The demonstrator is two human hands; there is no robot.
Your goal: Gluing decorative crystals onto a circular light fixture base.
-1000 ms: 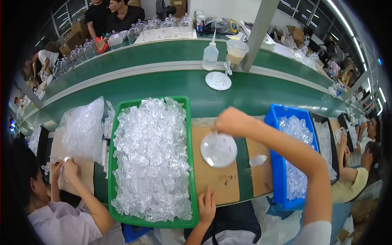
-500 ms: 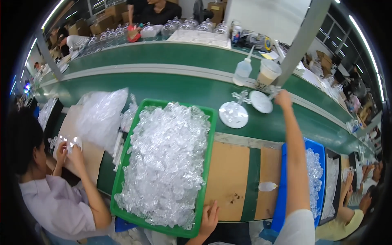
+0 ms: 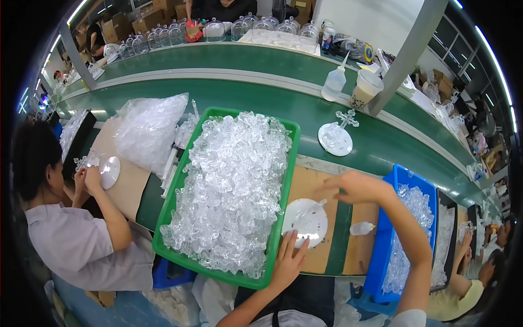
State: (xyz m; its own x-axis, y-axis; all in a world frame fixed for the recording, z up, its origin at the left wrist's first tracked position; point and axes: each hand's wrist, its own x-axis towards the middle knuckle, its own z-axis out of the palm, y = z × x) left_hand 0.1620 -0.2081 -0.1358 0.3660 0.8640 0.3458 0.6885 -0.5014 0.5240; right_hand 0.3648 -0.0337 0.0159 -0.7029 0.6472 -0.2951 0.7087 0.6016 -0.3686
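The left hand [image 3: 287, 256], fingers spread flat, rests on the near edge of a round clear plastic disc [image 3: 306, 220] lying on the brown cardboard sheet [image 3: 305, 185], just right of the green plastic tray [image 3: 280, 218] heaped with clear plastic parts. The right hand [image 3: 348, 188] hovers open above the sheet, gripping nothing. A blue plastic bin [image 3: 389, 229] stands beside it. On the green conveyor belt [image 3: 261, 101] lies a second clear disc with a cross-shaped piece [image 3: 336, 136]. A clear bagged package [image 3: 147, 128] lies left of the tray.

Right hand pulled back from the belt
The right hand [image 3: 354, 188] left the finished disc [image 3: 335, 138] on the green belt [image 3: 261, 103]; the left hand [image 3: 286, 256] reached a new white disc [image 3: 306, 220].
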